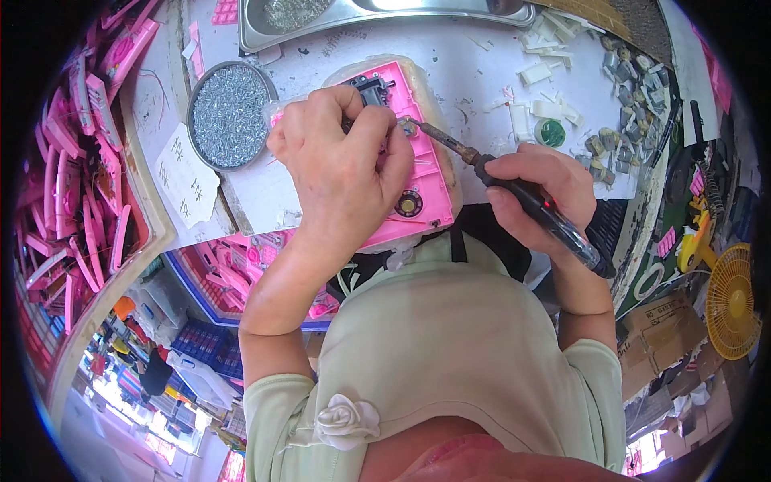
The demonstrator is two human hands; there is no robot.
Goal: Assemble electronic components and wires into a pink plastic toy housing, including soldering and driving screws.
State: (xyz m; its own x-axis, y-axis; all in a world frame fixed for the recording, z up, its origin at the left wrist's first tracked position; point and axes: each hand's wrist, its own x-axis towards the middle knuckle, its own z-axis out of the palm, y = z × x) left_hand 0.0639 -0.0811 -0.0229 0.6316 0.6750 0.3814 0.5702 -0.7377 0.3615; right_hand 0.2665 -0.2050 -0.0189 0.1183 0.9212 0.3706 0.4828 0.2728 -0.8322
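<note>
A pink plastic housing (pixel 434 189) lies in front of me on a pale pad, with a round black speaker (pixel 409 203) in its near part and a black module (pixel 371 90) at its far end. My left hand (pixel 337 153) rests over the housing's left side, its fingers pinched together. What they hold is hidden behind the hand. My right hand (pixel 554 189) grips a black soldering iron (pixel 534 201) with a small red light on its handle. The iron's metal tip points left and reaches a small part inside the housing, close to my left fingertips.
Left stands a round dish (pixel 231 116) of small silvery metal pieces; a metal tray (pixel 385 12) is at the back. Small motors (pixel 622 104), white plastic parts (pixel 536 74) and a round green item (pixel 550 132) lie right. Pink parts (pixel 72 177) fill a far-left bin.
</note>
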